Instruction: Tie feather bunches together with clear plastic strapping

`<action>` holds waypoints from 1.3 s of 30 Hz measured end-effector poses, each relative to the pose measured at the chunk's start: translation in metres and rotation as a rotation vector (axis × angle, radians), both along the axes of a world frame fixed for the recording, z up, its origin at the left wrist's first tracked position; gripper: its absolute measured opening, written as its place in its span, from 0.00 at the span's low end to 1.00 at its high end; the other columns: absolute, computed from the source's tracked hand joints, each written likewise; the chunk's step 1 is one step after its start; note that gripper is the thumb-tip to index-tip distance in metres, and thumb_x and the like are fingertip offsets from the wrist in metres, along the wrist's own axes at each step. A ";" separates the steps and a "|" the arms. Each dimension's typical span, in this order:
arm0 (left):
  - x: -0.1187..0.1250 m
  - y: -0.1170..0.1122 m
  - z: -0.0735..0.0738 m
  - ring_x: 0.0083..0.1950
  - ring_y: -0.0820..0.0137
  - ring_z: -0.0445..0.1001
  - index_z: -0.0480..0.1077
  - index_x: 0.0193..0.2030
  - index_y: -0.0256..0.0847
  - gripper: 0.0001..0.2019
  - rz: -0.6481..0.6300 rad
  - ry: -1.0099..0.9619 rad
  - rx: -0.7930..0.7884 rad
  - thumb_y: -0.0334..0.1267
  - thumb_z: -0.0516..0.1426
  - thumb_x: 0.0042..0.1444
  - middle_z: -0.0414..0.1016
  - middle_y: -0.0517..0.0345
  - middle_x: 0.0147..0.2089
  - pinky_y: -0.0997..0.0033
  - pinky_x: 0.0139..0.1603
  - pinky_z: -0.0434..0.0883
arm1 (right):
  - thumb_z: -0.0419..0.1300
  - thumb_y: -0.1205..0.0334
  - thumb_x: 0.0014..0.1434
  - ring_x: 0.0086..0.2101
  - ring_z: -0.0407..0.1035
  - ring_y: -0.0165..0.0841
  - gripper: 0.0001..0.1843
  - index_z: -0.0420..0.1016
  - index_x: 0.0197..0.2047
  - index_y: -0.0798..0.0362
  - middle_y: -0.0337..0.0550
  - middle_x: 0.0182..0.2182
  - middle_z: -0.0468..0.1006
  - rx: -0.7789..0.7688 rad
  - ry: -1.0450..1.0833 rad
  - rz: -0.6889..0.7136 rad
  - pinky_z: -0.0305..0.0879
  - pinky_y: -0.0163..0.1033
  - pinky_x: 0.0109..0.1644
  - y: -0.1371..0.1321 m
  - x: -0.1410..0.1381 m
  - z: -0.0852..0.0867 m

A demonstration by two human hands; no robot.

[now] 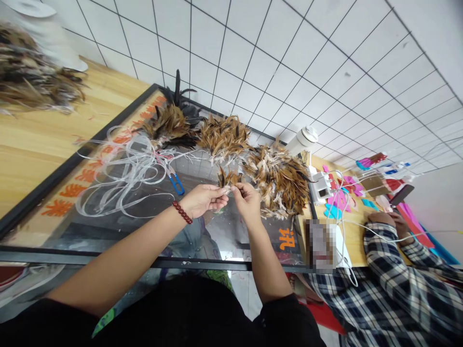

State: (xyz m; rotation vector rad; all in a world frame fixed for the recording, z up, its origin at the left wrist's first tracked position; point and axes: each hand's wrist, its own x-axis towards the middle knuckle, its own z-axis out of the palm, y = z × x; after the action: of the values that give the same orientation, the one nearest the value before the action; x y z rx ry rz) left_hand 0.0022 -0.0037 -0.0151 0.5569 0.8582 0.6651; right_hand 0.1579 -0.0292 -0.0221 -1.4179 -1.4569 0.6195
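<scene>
Between the fingertips of my left hand [204, 198] and my right hand [247, 198] is a small bunch of brown feathers [228, 178], its pale quill ends pinched by both hands. A beaded bracelet [182, 212] circles my left wrist. Just beyond my hands lies a pile of brown feathers [224, 137], with a larger feather pile [280, 176] to the right. Further left are more feathers [168, 123], some long and black. A tangle of white ribbon [125, 168] is left of my hands, beside blue-handled thread snips [176, 182].
The glass tabletop has a black frame [119, 253] and orange lettering. A white bottle [303, 140] stands by the tiled wall. To the right, a person in a plaid sleeve [379, 246] works near cables, a power strip [342, 246] and colourful pieces. Another feather heap [32, 72] lies far left.
</scene>
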 end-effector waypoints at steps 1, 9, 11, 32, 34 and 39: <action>0.000 0.000 -0.001 0.23 0.76 0.74 0.75 0.27 0.30 0.07 -0.002 0.002 0.005 0.33 0.65 0.47 0.76 0.51 0.25 0.80 0.26 0.72 | 0.58 0.56 0.56 0.30 0.64 0.29 0.09 0.75 0.31 0.51 0.39 0.27 0.72 0.010 -0.026 -0.006 0.60 0.35 0.37 -0.001 0.000 0.001; 0.003 -0.004 -0.003 0.21 0.75 0.72 0.73 0.23 0.31 0.10 -0.110 0.075 0.119 0.36 0.67 0.44 0.74 0.52 0.22 0.78 0.22 0.71 | 0.60 0.56 0.53 0.30 0.65 0.29 0.08 0.74 0.32 0.52 0.38 0.28 0.73 -0.072 0.219 0.042 0.61 0.35 0.37 -0.002 -0.006 0.003; 0.002 -0.005 -0.002 0.20 0.76 0.71 0.73 0.25 0.31 0.09 -0.077 0.066 0.120 0.36 0.66 0.46 0.74 0.53 0.22 0.79 0.21 0.70 | 0.61 0.55 0.53 0.29 0.64 0.27 0.09 0.72 0.30 0.52 0.38 0.28 0.72 -0.037 0.396 -0.002 0.61 0.34 0.36 0.000 -0.005 0.005; -0.002 -0.007 0.006 0.21 0.76 0.72 0.74 0.26 0.30 0.05 -0.258 -0.146 -0.025 0.30 0.62 0.50 0.74 0.52 0.23 0.80 0.21 0.70 | 0.67 0.43 0.43 0.22 0.62 0.26 0.21 0.70 0.24 0.53 0.35 0.19 0.69 -0.554 0.694 0.421 0.60 0.33 0.27 -0.004 0.005 0.010; -0.001 -0.009 0.005 0.22 0.75 0.73 0.74 0.26 0.31 0.05 -0.323 -0.165 -0.012 0.31 0.64 0.48 0.74 0.52 0.24 0.79 0.22 0.70 | 0.69 0.45 0.41 0.20 0.60 0.25 0.21 0.72 0.24 0.54 0.34 0.18 0.69 -0.548 0.743 0.382 0.60 0.32 0.26 -0.004 0.006 0.012; 0.000 -0.010 0.002 0.34 0.66 0.79 0.76 0.33 0.32 0.10 -0.323 -0.224 0.034 0.38 0.64 0.49 0.79 0.43 0.35 0.70 0.35 0.75 | 0.71 0.54 0.38 0.21 0.59 0.23 0.16 0.74 0.24 0.55 0.33 0.20 0.70 -0.380 0.743 0.155 0.58 0.31 0.27 0.000 0.004 0.013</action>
State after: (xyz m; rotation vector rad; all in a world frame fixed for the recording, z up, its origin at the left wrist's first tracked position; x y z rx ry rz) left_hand 0.0020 -0.0133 -0.0131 0.6226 0.5325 0.4372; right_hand 0.1623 -0.0289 -0.0094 -1.1550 -0.8758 1.4049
